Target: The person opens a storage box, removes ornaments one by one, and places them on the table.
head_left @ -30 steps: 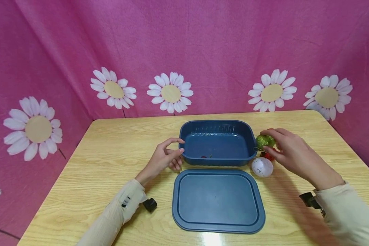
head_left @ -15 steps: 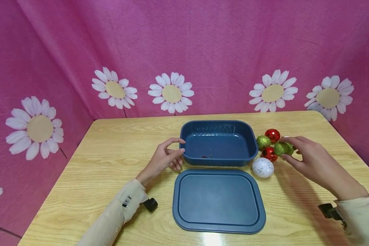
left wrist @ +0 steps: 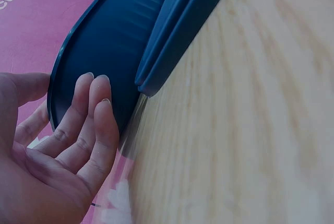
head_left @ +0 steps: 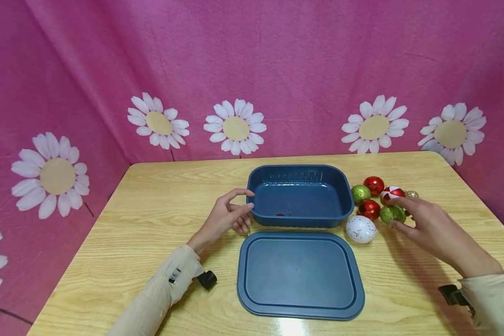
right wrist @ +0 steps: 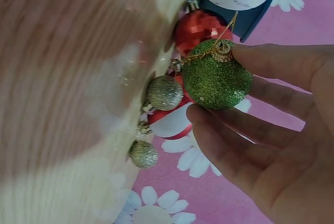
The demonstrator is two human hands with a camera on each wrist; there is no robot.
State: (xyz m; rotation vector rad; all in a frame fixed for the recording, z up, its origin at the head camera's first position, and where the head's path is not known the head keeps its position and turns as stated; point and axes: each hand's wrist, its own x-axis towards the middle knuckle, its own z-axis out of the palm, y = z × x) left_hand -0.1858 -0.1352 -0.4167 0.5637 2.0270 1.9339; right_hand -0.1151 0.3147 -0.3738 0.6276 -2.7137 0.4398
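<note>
My left hand (head_left: 231, 212) holds the left rim of a deep blue rectangular container (head_left: 300, 221), thumb and forefinger over the edge. In the left wrist view the other fingers lie along the container's outer wall (left wrist: 122, 31). My right hand (head_left: 432, 228) pinches a green glitter Christmas bauble (right wrist: 216, 78) with a gold string between thumb and fingers. Close to it are a red-and-white bauble (head_left: 392, 192), two shiny red baubles (head_left: 374, 185), another green bauble (head_left: 360, 193) and a white speckled ball (head_left: 360, 229). Small gold baubles (right wrist: 165, 92) show in the right wrist view.
A flat blue lid (head_left: 301, 275) lies on the wooden table (head_left: 172, 196) in front of the container. Something small and red (head_left: 280, 214) shows inside the container, mostly hidden by the front rim. A pink curtain (head_left: 302, 70) with daisies stands behind.
My right hand has moved right and slightly nearer with the green bauble, away from the container's side. The red-and-white and gold baubles came into view. My left hand has stayed at the rim.
</note>
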